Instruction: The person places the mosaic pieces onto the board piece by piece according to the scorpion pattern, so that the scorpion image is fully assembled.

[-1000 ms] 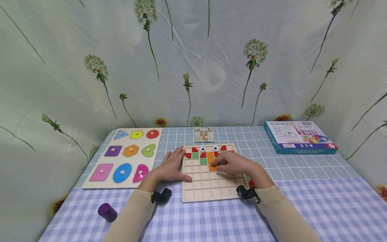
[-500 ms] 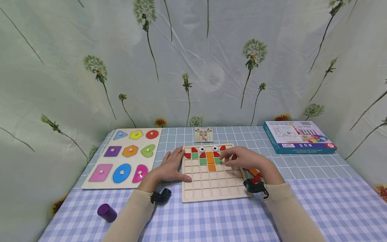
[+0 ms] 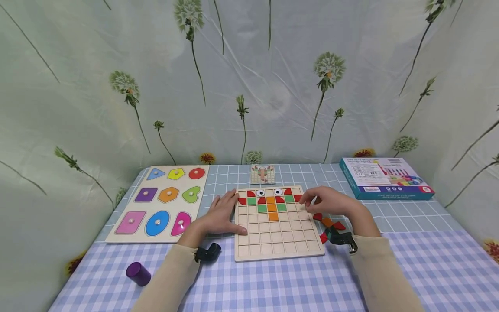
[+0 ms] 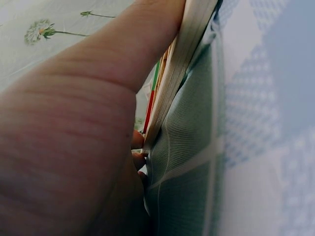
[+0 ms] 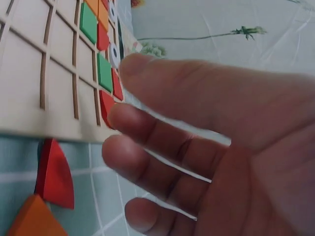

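Clearly right hand nearer loose tiles, five o'clock from its half-curled, seemingly empty fingers. Left hand, fingers straight, rests at nine-o'clock edge of board.

1 grid board bears 4 green tiles, 3 orange tiles, 2 eye tiles

Even light in head view, pale glare on backdrop, hazy tablecloth in left wrist view

The box reads "SETS OF COLUMN", its finer print too small.
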The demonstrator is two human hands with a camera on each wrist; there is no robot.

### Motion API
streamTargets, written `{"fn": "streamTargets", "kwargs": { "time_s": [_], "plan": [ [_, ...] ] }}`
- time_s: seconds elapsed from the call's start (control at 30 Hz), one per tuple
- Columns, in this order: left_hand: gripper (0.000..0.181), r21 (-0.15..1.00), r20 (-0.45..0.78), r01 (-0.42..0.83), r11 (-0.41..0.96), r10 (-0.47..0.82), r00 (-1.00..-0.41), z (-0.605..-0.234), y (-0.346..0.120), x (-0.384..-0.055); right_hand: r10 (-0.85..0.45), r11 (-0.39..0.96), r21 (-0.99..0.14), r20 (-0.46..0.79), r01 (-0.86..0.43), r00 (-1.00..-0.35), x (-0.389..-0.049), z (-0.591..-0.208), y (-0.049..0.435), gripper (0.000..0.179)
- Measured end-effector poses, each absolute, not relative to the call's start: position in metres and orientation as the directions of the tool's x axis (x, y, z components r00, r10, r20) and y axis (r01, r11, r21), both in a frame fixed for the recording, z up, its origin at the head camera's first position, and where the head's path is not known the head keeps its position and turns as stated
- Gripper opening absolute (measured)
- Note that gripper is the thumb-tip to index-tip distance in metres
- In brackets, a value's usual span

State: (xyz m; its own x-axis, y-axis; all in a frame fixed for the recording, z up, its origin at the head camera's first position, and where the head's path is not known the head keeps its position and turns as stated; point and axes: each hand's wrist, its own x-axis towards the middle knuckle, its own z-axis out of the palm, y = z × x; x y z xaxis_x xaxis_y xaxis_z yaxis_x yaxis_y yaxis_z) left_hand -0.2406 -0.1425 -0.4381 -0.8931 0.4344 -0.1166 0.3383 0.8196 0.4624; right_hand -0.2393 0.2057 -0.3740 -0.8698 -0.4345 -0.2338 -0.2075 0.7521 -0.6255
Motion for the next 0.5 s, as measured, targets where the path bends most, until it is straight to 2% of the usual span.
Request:
{"fn": "streamTargets", "kwargs": {
  "time_s": [0.2,0.5],
  "plan": [
    [0.119,0.457,-0.118,0.343,0.821,0.438,-0.891,-0.437,-0.142,-0.240,-0.411,0.773,-0.610,-0.273,-0.174,-0.870,-0.240,-0.380,0.214,0.022],
    [0.120,0.456,-0.120,0.336,0.824,0.430,-0.895,-0.438,-0.142,-0.241,-0.410,0.809,-0.555,-0.299,-0.193,-0.862,-0.244,-0.386,0.226,0.021]
  ]
}}
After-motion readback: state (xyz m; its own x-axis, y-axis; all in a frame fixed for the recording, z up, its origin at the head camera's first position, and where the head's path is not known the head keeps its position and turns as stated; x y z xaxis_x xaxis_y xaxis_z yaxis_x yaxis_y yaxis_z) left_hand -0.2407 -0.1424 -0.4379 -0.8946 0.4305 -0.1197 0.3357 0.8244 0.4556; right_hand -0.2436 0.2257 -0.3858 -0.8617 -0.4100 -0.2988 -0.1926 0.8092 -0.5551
